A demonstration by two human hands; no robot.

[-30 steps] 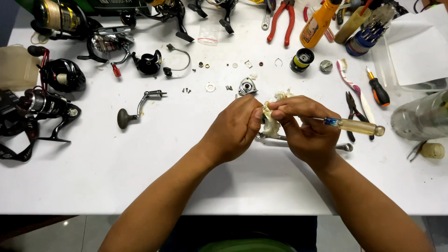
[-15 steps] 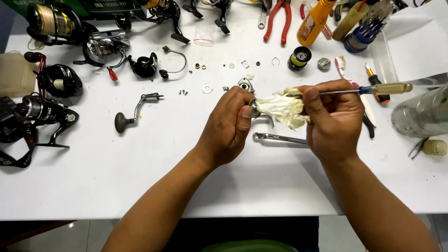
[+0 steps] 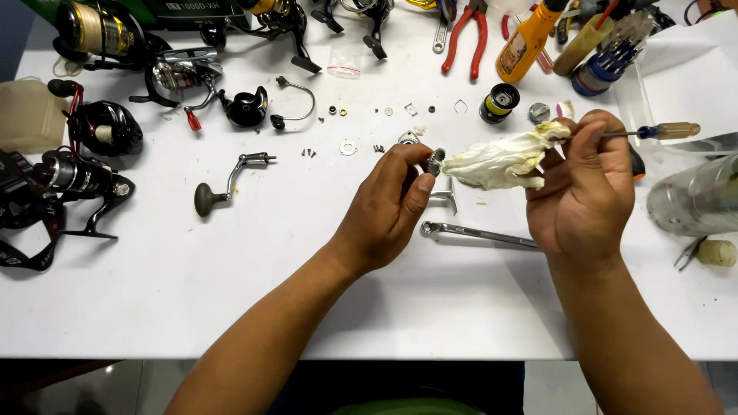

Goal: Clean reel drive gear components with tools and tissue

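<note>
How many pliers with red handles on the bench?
1: the red-handled pliers at the top edge, between the reels and the orange bottle. More may be hidden in the clutter top right.

Two bare forearms enter from the bottom edge, one from about 7 o'clock and one from about 5 o'clock. Neither carries a sleeve, a watch, a bracelet or a glove as far as the frame shows. The left hand (image 3: 388, 204) is bare, with no ring visible on its fingers, and its thumbnail is short and plain. The right hand (image 3: 582, 192) is likewise bare and ringless, with its back turned towards the camera. At 6 o'clock, between the forearms, a small patch of green clothing shows against a dark background below the table edge.
</note>
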